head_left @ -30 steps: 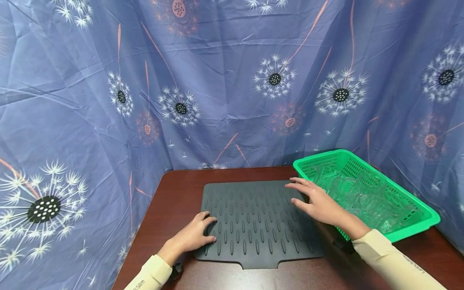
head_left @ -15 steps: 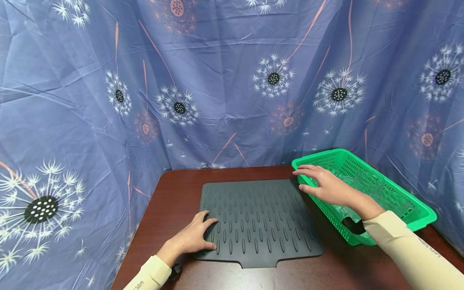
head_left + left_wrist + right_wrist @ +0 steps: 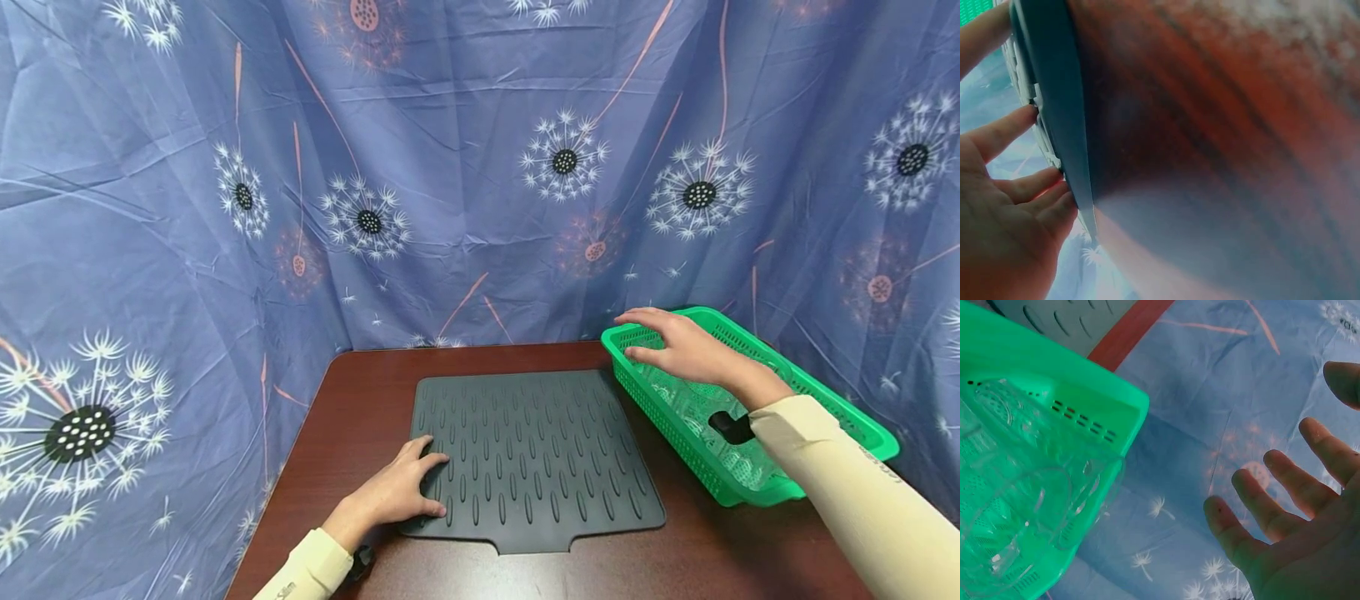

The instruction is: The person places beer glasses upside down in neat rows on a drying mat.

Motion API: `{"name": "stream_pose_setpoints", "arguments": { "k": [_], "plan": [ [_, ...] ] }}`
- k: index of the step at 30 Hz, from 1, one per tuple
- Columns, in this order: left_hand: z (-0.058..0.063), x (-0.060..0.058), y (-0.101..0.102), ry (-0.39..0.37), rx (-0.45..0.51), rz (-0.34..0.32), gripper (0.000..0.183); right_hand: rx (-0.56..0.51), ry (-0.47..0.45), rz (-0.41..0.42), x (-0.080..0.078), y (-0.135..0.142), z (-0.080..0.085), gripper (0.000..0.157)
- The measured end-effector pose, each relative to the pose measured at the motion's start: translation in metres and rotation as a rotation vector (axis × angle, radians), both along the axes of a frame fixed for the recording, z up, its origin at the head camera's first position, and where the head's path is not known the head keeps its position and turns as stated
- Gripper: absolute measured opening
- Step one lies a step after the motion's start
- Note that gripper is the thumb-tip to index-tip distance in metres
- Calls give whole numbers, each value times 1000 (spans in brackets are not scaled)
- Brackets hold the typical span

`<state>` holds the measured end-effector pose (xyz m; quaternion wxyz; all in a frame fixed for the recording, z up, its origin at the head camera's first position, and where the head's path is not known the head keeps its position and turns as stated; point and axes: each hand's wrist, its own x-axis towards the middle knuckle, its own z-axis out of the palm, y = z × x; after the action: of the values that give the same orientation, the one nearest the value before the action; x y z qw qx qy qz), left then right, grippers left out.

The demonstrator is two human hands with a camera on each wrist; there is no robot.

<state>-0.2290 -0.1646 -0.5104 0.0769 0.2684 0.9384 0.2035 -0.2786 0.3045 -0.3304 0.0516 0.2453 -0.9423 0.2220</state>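
Table: a glossy reddish-brown table [image 3: 367,387] before you, its rounded far corner at 10 o'clock from the mat, a pale sheen at 6 o'clock
Mat: a dark grey, ribbed, roughly rectangular mat [image 3: 536,450] lies flat on it, its tab pointing to 6 o'clock
Left hand: your left hand [image 3: 396,492] sits at the mat's 8 to 9 o'clock edge, fingers loosely spread and touching it
Right hand: your right hand [image 3: 686,346] is over the basket at the mat's 2 o'clock, fingers extended, gripping nothing
Basket: a bright green perforated plastic basket [image 3: 670,423] stands at the mat's 3 o'clock, with several clear glass-like cups [image 3: 1016,512] inside
Curtain: blue fabric [image 3: 465,158] printed with white and coral dandelions, creased and hanging behind the table from 9 through 12 to 3 o'clock
Sleeves: your cream sleeves [image 3: 840,483] reach in from 7 and 4 o'clock
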Motion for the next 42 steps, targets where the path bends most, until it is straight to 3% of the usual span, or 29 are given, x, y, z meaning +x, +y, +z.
{"name": "stream_pose_setpoints", "arguments": {
  "k": [8, 20, 42],
  "plan": [
    [0, 1, -1, -10, -18, 13, 78, -5, -118, -61, -17, 8, 5, 62],
    [0, 0, -1, 10, -19, 17, 78, -12, -249, -128, -36, 27, -2, 71],
    [4, 0, -1, 13, -55, -13, 79, 68, -349, -177, -55, 57, -21, 92]
  ]
}}
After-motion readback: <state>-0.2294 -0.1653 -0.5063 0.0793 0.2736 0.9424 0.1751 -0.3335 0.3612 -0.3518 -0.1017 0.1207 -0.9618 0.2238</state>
